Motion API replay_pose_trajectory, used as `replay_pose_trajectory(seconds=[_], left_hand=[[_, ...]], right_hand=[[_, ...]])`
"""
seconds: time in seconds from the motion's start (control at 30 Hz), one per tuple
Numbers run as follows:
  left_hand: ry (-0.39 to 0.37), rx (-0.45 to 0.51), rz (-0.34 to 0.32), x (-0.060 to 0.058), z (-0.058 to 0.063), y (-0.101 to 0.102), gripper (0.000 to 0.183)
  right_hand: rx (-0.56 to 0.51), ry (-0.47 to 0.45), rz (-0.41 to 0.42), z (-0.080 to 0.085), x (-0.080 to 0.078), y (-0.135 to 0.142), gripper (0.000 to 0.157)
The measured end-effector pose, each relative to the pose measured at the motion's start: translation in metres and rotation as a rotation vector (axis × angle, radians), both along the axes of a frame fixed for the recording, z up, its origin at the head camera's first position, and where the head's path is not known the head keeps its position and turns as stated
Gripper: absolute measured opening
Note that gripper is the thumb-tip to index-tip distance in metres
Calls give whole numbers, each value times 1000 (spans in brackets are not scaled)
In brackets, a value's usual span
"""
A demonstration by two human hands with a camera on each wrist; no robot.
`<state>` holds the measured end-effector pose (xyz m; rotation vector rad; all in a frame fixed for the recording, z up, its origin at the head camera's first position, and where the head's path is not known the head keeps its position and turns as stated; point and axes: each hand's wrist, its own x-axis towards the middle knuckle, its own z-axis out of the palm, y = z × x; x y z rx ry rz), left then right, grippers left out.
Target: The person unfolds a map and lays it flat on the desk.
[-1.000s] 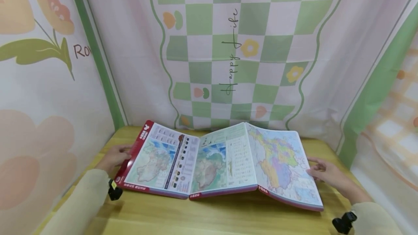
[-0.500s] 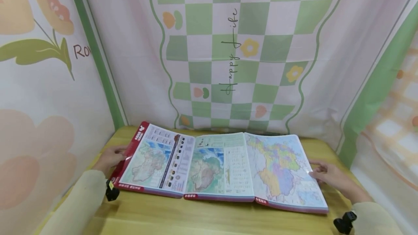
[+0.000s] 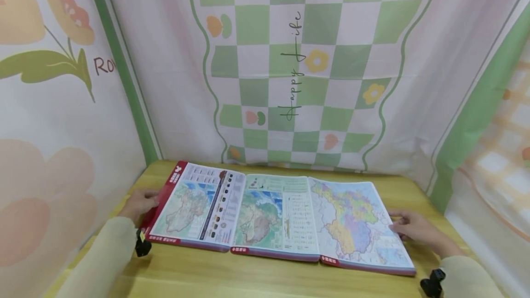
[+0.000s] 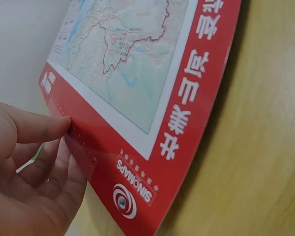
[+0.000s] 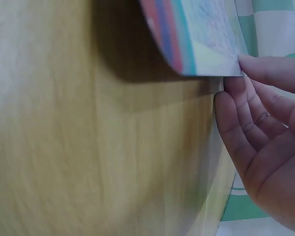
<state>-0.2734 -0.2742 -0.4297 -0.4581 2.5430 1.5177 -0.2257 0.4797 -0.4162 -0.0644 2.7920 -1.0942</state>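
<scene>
A folding map [image 3: 275,217] with a red border lies spread in three panels, its pages facing upside down to me. My left hand [image 3: 140,203] pinches its red left edge; in the left wrist view the thumb [image 4: 42,129] is on top and the other fingers curl beneath, beside the "SINOMAPS" print. The right edge is pinched by my right hand [image 3: 416,231]. Up close in the right wrist view, that thumb [image 5: 270,71] presses the top face, fingers under the sheet. There the map's corner stands a little above the wood, over its shadow.
The wooden table [image 3: 198,272] shows in front of the map and along both sides. A printed curtain [image 3: 265,82] with green checks hangs right behind the table's back edge. Side curtains [image 3: 62,151] flank it. Black wrist cameras [image 3: 142,243] sit at both sleeves.
The map has come down toward the table and its raised folds have flattened, the middle panel now nearly level with the others. Both hands keep their hold and have sunk slightly with it.
</scene>
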Motion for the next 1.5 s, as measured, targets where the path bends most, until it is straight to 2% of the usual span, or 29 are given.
replay_pose_trajectory(seconds=[0.17,0.63,0.9,1.1,1.23,1.4,1.5], left_hand=[[-42,-12,13,2,-4,1,49],[-27,-79,33,4,-3,6,43],[23,-93,-16,7,4,6,46],[1,-70,-12,3,7,9,48],[-2,-65,-33,0,11,12,48],[17,-53,-68,-3,15,16,50],[38,-52,-83,-3,18,19,50]], right_hand=[[8,6,13,-4,1,0,54],[1,-35,9,-1,2,-3,54],[12,-48,14,4,4,-2,55],[22,-45,17,5,4,0,56],[27,-38,18,6,4,0,56],[15,-15,25,10,2,-4,54],[51,16,29,14,1,-9,52]])
